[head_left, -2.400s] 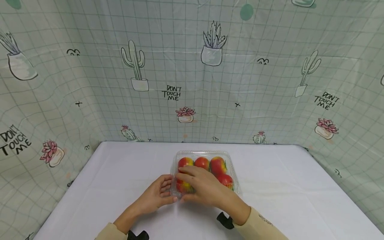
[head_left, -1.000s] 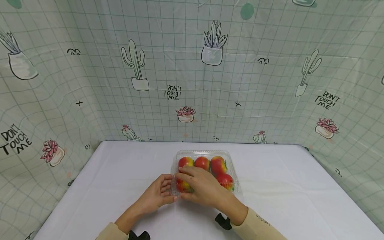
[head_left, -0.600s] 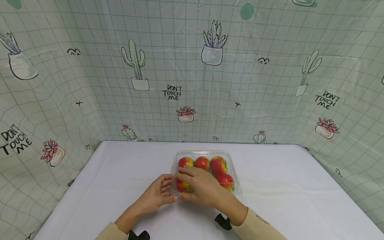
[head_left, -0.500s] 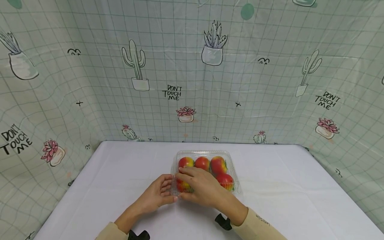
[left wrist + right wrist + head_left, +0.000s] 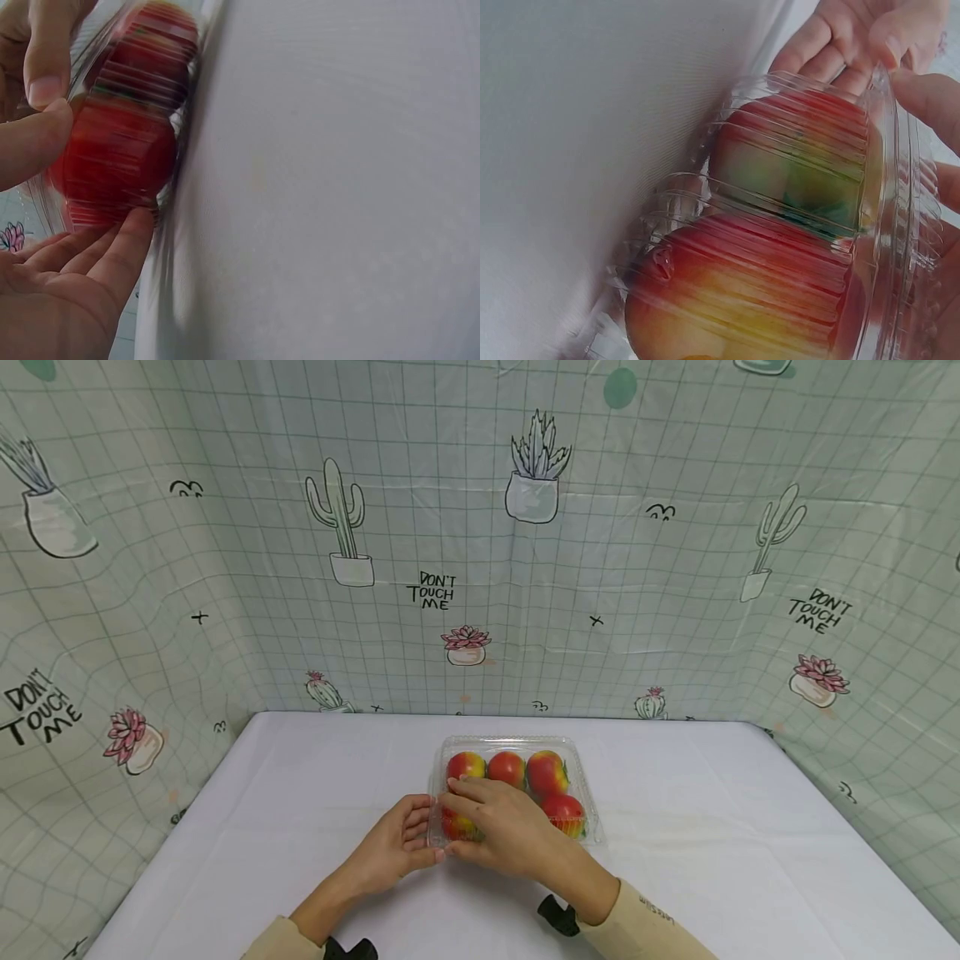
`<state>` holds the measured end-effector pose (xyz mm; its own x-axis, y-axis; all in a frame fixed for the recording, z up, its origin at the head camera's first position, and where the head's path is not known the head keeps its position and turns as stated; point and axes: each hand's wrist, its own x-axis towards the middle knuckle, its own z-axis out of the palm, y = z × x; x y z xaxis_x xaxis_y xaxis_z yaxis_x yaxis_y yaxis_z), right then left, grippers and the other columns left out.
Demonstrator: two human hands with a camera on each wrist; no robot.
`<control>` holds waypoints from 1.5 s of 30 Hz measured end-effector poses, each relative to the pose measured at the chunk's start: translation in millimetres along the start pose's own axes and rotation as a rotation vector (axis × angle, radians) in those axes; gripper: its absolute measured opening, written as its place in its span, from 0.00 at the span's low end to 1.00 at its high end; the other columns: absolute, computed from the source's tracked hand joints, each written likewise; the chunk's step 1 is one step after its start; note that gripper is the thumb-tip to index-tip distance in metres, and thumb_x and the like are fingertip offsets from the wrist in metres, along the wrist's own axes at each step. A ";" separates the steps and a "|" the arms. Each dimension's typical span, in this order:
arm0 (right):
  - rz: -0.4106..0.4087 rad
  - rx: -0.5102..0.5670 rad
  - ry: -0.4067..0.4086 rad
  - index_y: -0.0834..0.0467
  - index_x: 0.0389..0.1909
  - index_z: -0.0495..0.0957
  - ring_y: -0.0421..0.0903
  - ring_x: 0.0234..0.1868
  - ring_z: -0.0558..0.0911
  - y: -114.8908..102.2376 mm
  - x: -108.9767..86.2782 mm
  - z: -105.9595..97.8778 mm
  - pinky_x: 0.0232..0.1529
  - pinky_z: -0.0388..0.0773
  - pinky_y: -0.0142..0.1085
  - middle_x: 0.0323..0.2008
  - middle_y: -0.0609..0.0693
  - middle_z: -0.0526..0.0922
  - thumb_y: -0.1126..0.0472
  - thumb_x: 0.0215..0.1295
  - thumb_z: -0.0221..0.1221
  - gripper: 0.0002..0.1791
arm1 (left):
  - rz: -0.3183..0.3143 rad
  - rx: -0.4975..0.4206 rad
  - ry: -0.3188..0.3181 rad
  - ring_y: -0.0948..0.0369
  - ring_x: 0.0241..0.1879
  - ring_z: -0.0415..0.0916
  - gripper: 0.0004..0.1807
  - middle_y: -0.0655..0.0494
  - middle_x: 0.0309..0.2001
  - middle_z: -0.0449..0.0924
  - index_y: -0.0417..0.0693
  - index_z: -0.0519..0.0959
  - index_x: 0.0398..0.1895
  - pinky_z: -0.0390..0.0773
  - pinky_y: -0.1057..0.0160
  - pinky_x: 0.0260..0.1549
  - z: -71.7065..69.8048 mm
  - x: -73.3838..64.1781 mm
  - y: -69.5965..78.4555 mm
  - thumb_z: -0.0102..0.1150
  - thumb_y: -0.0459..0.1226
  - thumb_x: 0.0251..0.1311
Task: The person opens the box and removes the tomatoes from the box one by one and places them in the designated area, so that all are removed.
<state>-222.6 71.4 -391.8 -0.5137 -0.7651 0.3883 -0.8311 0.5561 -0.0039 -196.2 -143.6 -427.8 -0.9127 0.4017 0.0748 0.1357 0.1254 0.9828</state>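
Observation:
A clear plastic clamshell box [image 5: 510, 742] lies on the white cloth, with several red and yellow fruits [image 5: 546, 772] inside; their exact kind is unclear. My left hand [image 5: 392, 847] holds the near left corner, fingers along the ribbed side and thumb at the rim. My right hand [image 5: 513, 831] reaches over the lid, fingers spread on its left part and thumb at the front rim, hiding some fruit. Both thumbs meet at the corner in the left wrist view, beside a red fruit [image 5: 116, 154]. In the right wrist view, the box's rim [image 5: 885, 187] runs alongside the right fingers.
White cloth [image 5: 712, 835] covers the table around the box. Behind it and at both sides hangs a pale grid-patterned curtain [image 5: 420, 468] with cactus drawings. Dark wrist mounts [image 5: 558, 914] show by both beige sleeves.
Since the earliest frame my right wrist has shifted slightly to the left. Both hands otherwise stay at the same corner, and the box lies where it was.

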 end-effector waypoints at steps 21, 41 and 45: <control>-0.039 -0.051 0.001 0.54 0.61 0.75 0.48 0.62 0.73 -2.4 0.5 3.7 0.62 0.70 0.41 0.60 0.53 0.75 0.42 0.58 0.64 0.33 | 0.010 0.002 0.045 0.38 0.65 0.59 0.39 0.28 0.64 0.61 0.28 0.55 0.65 0.68 0.47 0.61 4.2 -2.6 -1.0 0.66 0.30 0.55; -0.039 -0.020 -0.005 0.54 0.62 0.74 0.49 0.63 0.73 0.2 -0.9 3.3 0.62 0.71 0.42 0.61 0.54 0.74 0.44 0.59 0.64 0.32 | -0.028 0.033 0.012 0.40 0.64 0.61 0.42 0.32 0.65 0.61 0.29 0.57 0.66 0.70 0.50 0.59 -1.3 0.6 -3.9 0.69 0.37 0.54; -0.047 -0.023 0.001 0.55 0.61 0.74 0.49 0.62 0.73 0.5 -0.1 2.8 0.62 0.71 0.41 0.61 0.54 0.74 0.44 0.59 0.64 0.32 | -0.009 0.046 0.011 0.40 0.63 0.63 0.41 0.32 0.64 0.63 0.28 0.57 0.65 0.70 0.48 0.59 -3.4 0.7 -3.4 0.69 0.37 0.55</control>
<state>-223.6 70.9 -394.4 -0.4735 -0.7904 0.3887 -0.8495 0.5264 0.0356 -198.6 -146.8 -430.5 -0.9182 0.3903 0.0680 0.1449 0.1711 0.9745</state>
